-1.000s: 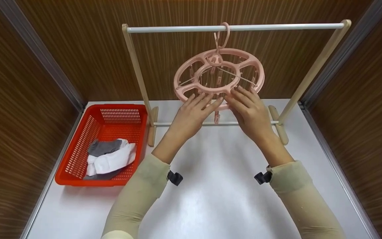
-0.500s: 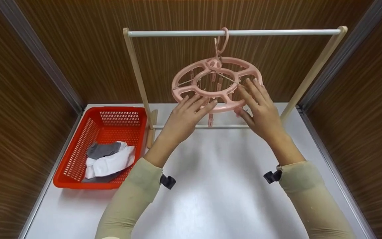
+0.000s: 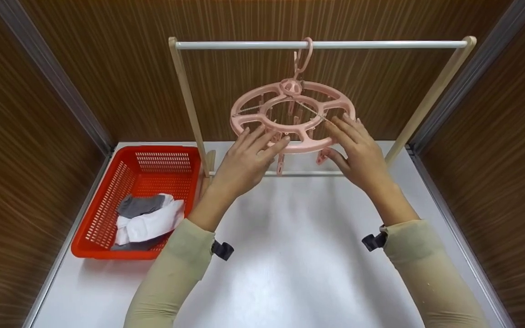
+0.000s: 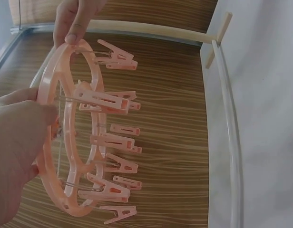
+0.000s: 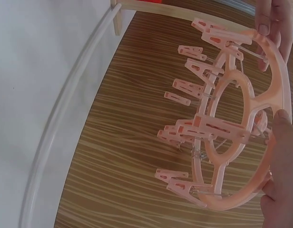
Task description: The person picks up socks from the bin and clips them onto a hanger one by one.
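A pink round clip hanger [image 3: 306, 146] hangs by its hook [image 3: 308, 54] from a white rail. My left hand [image 3: 243, 168] holds the near left part of its rim, fingers over the ring and thumb toward the front. On the right side, my right hand [image 3: 359, 157] grips the rim, its thumb low near a dangling clip [image 3: 321, 156]. Both wrist views show thumbs and fingers on either side of the ring. Several pink clothespins [image 4: 103, 100] hang below the hanger, some on short cords. In the right wrist view the hanger [image 5: 283, 90] appears edge-on.
The drying rack has a white top rail [image 3: 239, 45] and wooden legs [image 3: 185, 100]. At left, a red plastic basket [image 3: 107, 253] holds grey cloth [image 3: 140, 206] and white cloth [image 3: 151, 224]. Wood-grain panels [image 3: 30, 150] enclose the white tabletop [image 3: 285, 255].
The hanger has turned and shifted slightly left and down in view. My right hand has moved from the near front of the ring to its right side; my left hand has moved a little left.
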### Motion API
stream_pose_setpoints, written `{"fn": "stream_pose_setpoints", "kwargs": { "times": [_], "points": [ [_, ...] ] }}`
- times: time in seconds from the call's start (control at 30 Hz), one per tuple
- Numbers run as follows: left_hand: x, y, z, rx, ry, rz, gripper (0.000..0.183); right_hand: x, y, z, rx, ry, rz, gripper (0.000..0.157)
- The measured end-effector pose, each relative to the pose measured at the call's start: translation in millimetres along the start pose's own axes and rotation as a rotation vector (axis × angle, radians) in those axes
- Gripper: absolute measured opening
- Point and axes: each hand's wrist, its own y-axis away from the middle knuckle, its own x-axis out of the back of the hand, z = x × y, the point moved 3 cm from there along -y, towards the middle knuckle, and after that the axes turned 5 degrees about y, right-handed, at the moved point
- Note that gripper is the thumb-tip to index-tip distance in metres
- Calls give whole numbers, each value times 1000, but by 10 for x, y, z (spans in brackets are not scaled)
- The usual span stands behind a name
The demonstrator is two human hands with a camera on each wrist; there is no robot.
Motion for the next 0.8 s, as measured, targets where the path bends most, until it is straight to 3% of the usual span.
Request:
{"fn": "stream_pose_setpoints", "kwargs": {
  "times": [0.27,0.8],
  "points": [
    [-58,-59,86,-37,16,27,59,2,-6,-118,72,10,42,38],
    [-176,-148,31,31,-18,-37,63,-129,-96,-445,170,-62,142,39]
  ]
}}
